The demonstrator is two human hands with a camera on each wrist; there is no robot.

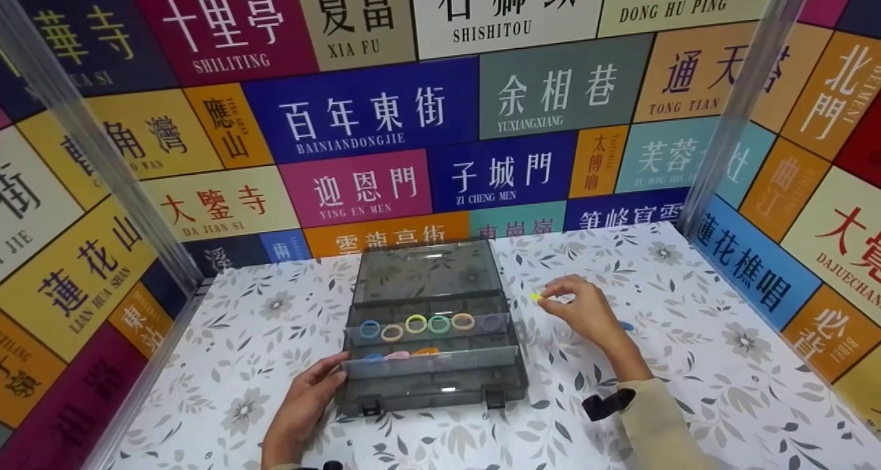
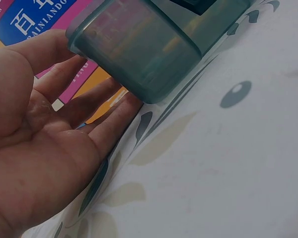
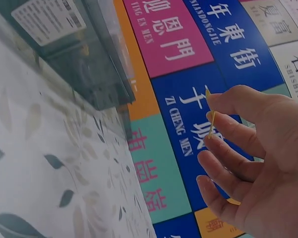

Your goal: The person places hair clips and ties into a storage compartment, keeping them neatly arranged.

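A smoky transparent compartment box [image 1: 432, 380] lies with its lid raised on the flowered table; its trays hold several coloured rings [image 1: 416, 323]. My left hand [image 1: 308, 401] rests with straight fingers against the box's front left corner [image 2: 139, 54], the palm [image 2: 44, 148] turned up beside it. To the right of the box, my right hand [image 1: 575, 308] pinches a small yellow-green ring [image 1: 535, 296] between thumb and forefinger, held above the table. The right wrist view shows the thin ring [image 3: 211, 119] edge-on at my fingertips [image 3: 213, 101].
A small blue ring [image 1: 626, 326] lies on the tablecloth just right of my right hand. Walls covered in coloured signs [image 1: 385, 119] close in the table on the left, back and right. Flowered tablecloth [image 1: 688, 360] spreads around the box.
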